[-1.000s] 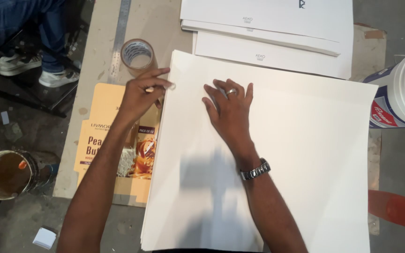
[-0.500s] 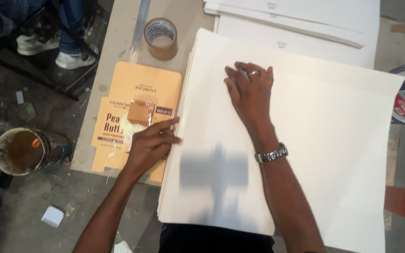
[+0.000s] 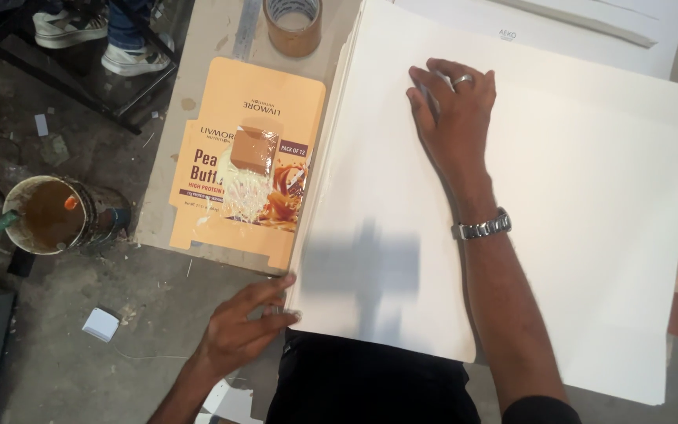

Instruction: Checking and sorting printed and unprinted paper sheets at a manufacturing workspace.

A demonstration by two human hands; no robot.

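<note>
Paper sheets (image 3: 559, 235), large and white, lie in a stack that fills the middle and right of the frame, and the edges of many sheets show as thin lines along the stack's left side. Your right hand (image 3: 453, 110) lies flat on the top sheet in the upper middle of the frame, palm down, with the fingers spread and a ring on one finger. It closes on nothing; it only presses on the paper. On this wrist you wear a metal watch (image 3: 482, 228).

Your left hand (image 3: 245, 330) is at the lower left corner of the stack, in the lower middle of the frame. The fingers are stretched out and loosely open, and the fingertips touch the corner edge of the sheets. If they pinch a sheet or only rest against the edge, I cannot tell.

Just beside the stack on its left lies a flat orange carton blank (image 3: 249, 157), unfolded, with printing and a food picture on it. The stack covers its right edge. A small brown piece (image 3: 253, 149) and a whitish smear lie on the middle of it. Above the blank, at the top edge of the frame, stands a roll of brown tape (image 3: 293, 25), and next to it lies a metal ruler (image 3: 246, 27).

More white sheets (image 3: 590, 31) lie at the upper right. On the floor at the left stands a dirty tin (image 3: 52, 216) with brown liquid inside. In the upper left corner you see another person's shoes (image 3: 131, 59).
</note>
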